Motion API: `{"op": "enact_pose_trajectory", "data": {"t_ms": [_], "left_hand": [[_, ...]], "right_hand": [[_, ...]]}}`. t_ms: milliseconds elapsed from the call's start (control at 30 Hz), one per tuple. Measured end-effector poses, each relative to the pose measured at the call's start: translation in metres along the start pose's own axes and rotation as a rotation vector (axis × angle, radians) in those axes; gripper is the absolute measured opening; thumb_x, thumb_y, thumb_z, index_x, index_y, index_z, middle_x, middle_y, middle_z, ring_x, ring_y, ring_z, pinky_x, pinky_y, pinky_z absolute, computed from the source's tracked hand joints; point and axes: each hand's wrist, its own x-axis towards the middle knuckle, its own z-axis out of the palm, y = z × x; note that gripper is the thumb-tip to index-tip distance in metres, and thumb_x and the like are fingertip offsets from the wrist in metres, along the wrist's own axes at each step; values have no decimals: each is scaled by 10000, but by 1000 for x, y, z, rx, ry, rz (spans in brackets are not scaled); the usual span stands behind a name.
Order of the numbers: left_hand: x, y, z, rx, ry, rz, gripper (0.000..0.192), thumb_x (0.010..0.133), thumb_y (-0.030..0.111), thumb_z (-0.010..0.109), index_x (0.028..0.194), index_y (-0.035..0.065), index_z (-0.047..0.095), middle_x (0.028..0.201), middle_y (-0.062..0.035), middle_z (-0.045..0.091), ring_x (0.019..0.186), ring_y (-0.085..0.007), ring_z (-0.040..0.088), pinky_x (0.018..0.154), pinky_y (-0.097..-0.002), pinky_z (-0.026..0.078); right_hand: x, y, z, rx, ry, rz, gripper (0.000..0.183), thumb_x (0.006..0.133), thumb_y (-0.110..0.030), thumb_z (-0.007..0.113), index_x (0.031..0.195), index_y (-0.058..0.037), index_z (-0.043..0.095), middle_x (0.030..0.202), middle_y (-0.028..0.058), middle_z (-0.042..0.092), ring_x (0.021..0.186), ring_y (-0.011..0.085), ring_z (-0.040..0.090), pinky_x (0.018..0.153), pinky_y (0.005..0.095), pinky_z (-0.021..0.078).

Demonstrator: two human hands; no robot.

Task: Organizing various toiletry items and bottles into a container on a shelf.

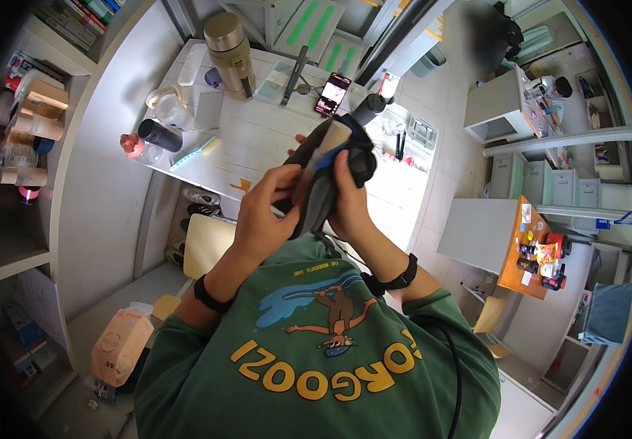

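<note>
Both my hands grip a dark grey fabric article [321, 197] with blue edging, held above the white table. It could be a pouch or a shoe; its shape is partly covered. A pale, roughly cylindrical piece [333, 137] shows inside its opening. My left hand [266, 211] pinches the near left side, thumb and fingers at the edge. My right hand [351, 203] clasps the right side, thumb pressed near the blue edging. Fingertips show past the article's far left side. Just beyond it lie a smartphone [333, 94] with a lit screen and a dark cylinder [370, 108].
The white plank table [261, 131] carries a steel vacuum flask [230, 55], a black cup [160, 135], a clear plastic container [174, 112], a pink-capped bottle [143, 148] and a brush [196, 152]. A wooden chair [206, 244] stands at left. Another person [557, 99] sits far right.
</note>
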Motion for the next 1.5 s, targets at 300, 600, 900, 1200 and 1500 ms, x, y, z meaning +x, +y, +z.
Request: {"op": "enact_pose_trajectory", "data": {"t_ms": [300,600,900,1200,1500], "left_hand": [[-6,-5,-1,50,15,-122,399,796,-66,726,1184,-45,638,1068,-132,700,972,-202,710,809,-302,608],[-10,2,-10,-68,-196,-143,383,804,-3,779,1166,-69,674,1081,-131,703,925,-167,701,764,-275,609],[-5,0,-16,-494,-508,-561,349,873,89,763,1177,-61,679,1040,-97,716,922,-136,673,821,-275,541],[-4,-2,-6,-654,-511,-592,345,902,64,717,1217,-45,631,1118,-87,683,1003,-129,640,877,-266,522],[3,-7,-7,-859,-653,-804,371,931,80,689,1254,-29,541,1068,-71,668,934,-112,647,796,-262,545]], "right_hand": [[-6,3,-7,-115,-30,42,486,1047,-325,523,1417,-18,452,1380,114,560,1193,202,582,1022,361,475],[-6,-14,-6,-88,178,44,209,967,-210,659,1054,-36,582,963,93,675,911,223,680,826,361,566],[-16,-28,-33,227,135,-35,373,982,-403,625,793,-107,498,702,19,486,676,159,516,717,353,472],[-31,-34,-30,137,17,-226,359,991,-422,572,1158,-108,522,714,6,466,680,167,502,818,423,466],[-33,-55,-35,558,-154,-229,423,1024,-510,457,1150,-127,584,532,-40,376,498,114,429,697,344,436]]}}
